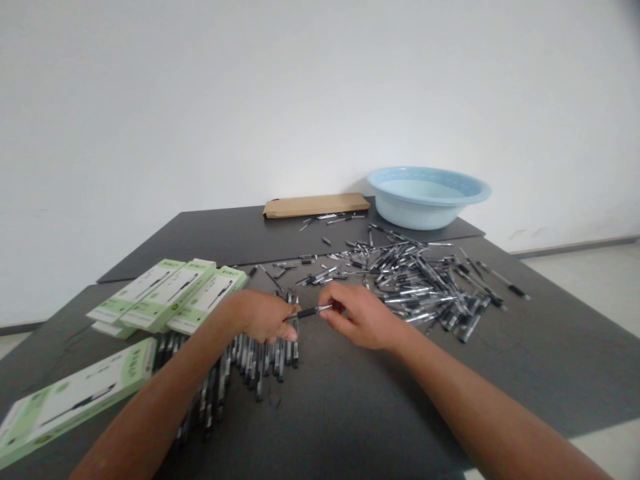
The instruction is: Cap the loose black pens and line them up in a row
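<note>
I find the pen (pixel 307 313) above the dark table (pixel 345 420), my left hand (pixel 265 316) pinching its barrel, my right hand (pixel 361 317) pinching its pale end; light, straight alignment is advised against bending.

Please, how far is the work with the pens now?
Probably partway. The pens lined up under the left hand look done; the boxes look closed, contents hidden. One pen is in the left and right hands. The scattered pile of pens and parts on the right seems left.
</note>
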The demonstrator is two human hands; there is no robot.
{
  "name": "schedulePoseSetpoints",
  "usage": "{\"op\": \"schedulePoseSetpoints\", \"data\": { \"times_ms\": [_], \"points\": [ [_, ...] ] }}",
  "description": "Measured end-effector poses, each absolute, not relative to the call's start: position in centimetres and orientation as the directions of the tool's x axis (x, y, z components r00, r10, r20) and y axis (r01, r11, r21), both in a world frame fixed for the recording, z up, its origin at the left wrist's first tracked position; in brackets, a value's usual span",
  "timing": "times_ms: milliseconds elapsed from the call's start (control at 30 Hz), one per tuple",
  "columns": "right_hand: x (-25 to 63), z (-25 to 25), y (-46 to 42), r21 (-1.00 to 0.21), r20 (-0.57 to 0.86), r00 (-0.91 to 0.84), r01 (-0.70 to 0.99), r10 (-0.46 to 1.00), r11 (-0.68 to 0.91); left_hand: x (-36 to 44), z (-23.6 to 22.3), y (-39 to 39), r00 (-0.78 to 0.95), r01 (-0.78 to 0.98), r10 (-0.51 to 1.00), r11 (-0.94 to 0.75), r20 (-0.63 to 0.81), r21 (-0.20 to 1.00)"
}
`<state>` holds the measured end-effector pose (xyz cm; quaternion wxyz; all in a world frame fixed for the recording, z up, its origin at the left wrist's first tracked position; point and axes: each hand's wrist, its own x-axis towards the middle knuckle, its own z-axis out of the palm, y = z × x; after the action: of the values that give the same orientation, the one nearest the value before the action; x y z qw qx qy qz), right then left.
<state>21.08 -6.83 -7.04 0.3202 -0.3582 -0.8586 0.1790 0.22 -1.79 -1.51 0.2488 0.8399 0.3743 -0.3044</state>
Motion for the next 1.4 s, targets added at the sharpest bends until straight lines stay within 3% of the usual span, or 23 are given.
{"op": "schedulePoseSetpoints", "data": {
  "times_ms": [200,467,867,1100,1400],
  "points": [
    [21.03,-7.2,-6.61,-0.512,0.433,-0.554,0.497,0.711,0.7,0.35,-1.17,-2.06,0.52,0.784,0.48,-0.597,-0.706,0.171],
    [21.16,-7.23,-6.8,-0.573,0.395,-0.551,0.477,0.735,0.666,0.49,-1.26,-2.04,0.508,0.787,0.462,-0.592,-0.727,0.174],
    [20.95,-7.29,-6.81,-0.489,0.426,-0.561,0.518,0.71,0.702,0.49,-1.47,-2.01,0.509,0.788,0.47,-0.592,-0.721,0.17],
    [21.17,-7.2,-6.86,-0.532,0.441,-0.533,0.493,0.722,0.688,0.34,-1.63,-2.04,0.524,0.797,0.489,-0.57,-0.697,0.2],
    [20.97,-7.24,-6.86,-0.485,0.445,-0.555,0.51,0.702,0.711,0.34,-1.64,-2.04,0.52,0.798,0.485,-0.57,-0.703,0.197]
  ]
}}
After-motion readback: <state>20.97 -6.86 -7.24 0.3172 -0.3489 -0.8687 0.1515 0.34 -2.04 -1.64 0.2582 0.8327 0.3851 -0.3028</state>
